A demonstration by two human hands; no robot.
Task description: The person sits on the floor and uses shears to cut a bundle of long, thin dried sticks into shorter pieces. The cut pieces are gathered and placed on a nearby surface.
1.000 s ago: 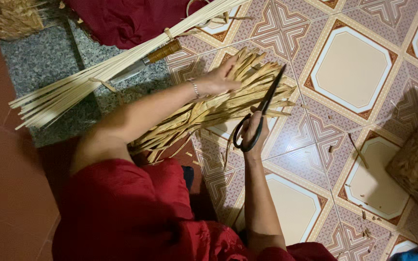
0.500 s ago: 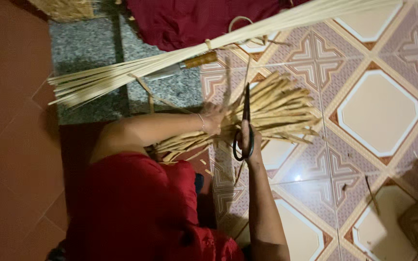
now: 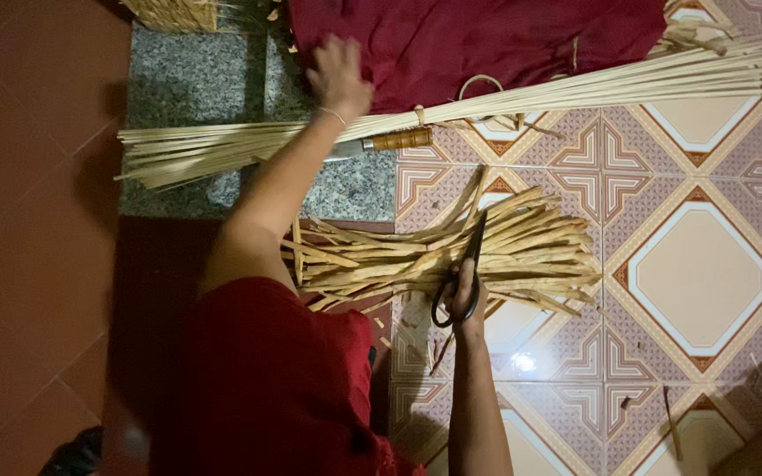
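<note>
The right hand (image 3: 463, 295) grips big black scissors (image 3: 460, 278) over the pile of short flat tan strips (image 3: 451, 256). The left hand (image 3: 339, 78), open, reaches up to the dark red cloth (image 3: 487, 44) past the long pale stick bundle (image 3: 451, 110).

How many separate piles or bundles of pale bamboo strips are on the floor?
2. A long tied bundle of thin pale strips runs across the top, beside the left hand. A shorter loose pile of wider strips lies under the black scissors in the right hand.
</note>
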